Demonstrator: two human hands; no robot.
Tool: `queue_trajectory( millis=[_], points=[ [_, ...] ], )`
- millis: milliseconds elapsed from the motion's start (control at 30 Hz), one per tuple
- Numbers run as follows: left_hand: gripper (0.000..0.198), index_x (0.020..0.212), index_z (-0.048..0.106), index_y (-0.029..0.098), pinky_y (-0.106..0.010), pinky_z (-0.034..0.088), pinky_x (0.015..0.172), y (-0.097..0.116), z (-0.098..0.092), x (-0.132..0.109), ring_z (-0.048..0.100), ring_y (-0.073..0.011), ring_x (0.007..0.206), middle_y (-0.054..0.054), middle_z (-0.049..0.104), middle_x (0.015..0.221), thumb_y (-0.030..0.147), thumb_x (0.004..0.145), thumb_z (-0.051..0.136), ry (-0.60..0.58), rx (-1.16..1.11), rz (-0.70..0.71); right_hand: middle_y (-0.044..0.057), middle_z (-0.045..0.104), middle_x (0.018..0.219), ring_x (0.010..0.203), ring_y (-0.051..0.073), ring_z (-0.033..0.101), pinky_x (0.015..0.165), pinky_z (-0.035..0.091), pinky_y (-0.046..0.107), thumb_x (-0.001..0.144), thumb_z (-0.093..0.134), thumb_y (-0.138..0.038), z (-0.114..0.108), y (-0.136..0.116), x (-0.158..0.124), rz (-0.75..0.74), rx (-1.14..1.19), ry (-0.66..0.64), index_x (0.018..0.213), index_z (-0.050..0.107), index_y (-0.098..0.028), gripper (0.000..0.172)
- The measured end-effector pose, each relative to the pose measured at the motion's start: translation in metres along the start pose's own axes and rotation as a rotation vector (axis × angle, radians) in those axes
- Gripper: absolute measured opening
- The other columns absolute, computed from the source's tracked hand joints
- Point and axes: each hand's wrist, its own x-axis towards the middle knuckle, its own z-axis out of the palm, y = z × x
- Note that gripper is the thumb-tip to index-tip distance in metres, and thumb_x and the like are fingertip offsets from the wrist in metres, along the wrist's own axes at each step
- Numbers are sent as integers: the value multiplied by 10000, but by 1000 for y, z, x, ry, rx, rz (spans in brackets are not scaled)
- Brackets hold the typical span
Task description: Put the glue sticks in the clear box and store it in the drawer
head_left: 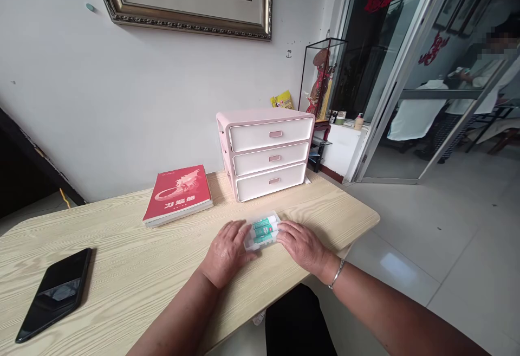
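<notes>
A small clear plastic box [252,246] lies near the front edge of the wooden table [134,269]. Inside it are green-and-white tubes [263,228] that look like glue sticks. My left hand [227,248] is curled against the box's left side, its thumb near the front corner. From the right, my right hand [303,245] has its bent fingers on the box's other side, with a silver bracelet at the wrist. Both hands hold the box between them, low at the tabletop. The fingertips partly cover its ends.
Behind the box stands a pink-and-white three-drawer unit [271,158], all drawers closed. A thick red book [179,193] lies to its left. At the far left is a black phone [54,293]. Beyond a glass door [390,79], a person is in the other room.
</notes>
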Motion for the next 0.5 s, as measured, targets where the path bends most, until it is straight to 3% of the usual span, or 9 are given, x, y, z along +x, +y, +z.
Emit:
queue_trajectory(
  millis=[100,200,333,500],
  points=[
    [791,1470,414,191,-521,390,1125,-1,-1,1,419,-355,1384,-179,356,1556,390,776,737,-47,-63,-90,85,654,1201,1216,271,567,1056,468,488,930,540,-191,0,-12,-3,116,39,66,1073,637,-259,185],
    [777,1483,407,212,-458,437,1096,2,1,2,448,-332,1367,-162,318,1576,340,779,711,-124,-117,-159,99,684,1057,1056,281,632,942,525,472,892,580,-240,1,-37,-4,384,172,153,998,645,-243,125],
    [782,1454,458,224,-458,471,1057,8,3,2,509,-347,1301,-177,399,1507,392,746,744,-117,-106,-193,36,683,760,677,195,645,643,539,340,889,576,-335,5,-70,6,803,557,2,920,662,-226,142],
    [793,1427,492,218,-487,487,1027,8,14,-3,541,-366,1243,-195,425,1466,523,742,751,-77,-66,-173,17,680,763,489,99,580,378,330,198,883,594,-393,10,-84,27,1246,987,-119,906,629,-194,204]
  ],
)
